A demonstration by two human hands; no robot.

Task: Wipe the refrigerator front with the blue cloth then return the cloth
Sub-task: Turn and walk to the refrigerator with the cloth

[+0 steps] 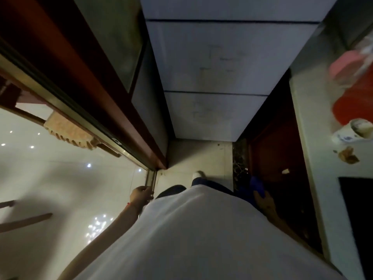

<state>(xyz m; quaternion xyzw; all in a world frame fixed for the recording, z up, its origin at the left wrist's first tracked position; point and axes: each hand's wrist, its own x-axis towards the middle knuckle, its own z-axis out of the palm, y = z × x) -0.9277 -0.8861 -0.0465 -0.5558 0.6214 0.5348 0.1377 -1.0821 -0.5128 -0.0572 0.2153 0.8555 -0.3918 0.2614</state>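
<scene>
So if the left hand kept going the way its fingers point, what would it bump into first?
Most likely the metal door frame. The left hand reaches forward with its fingertips right at the frame's lower end, perhaps touching already; depth is hard to judge here.

Glossy pale floor (50,178) mirrors lights beside a sliding-door frame (84,110)

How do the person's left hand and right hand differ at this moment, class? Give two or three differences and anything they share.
1. The right hand holds the blue cloth; the left hand holds no cloth.
2. The left hand rests at the sliding door frame; the right hand hangs beside the dark red cabinet.
3. The left hand is brightly lit; the right hand is in shadow.

Both hang low, away from the refrigerator.
</scene>
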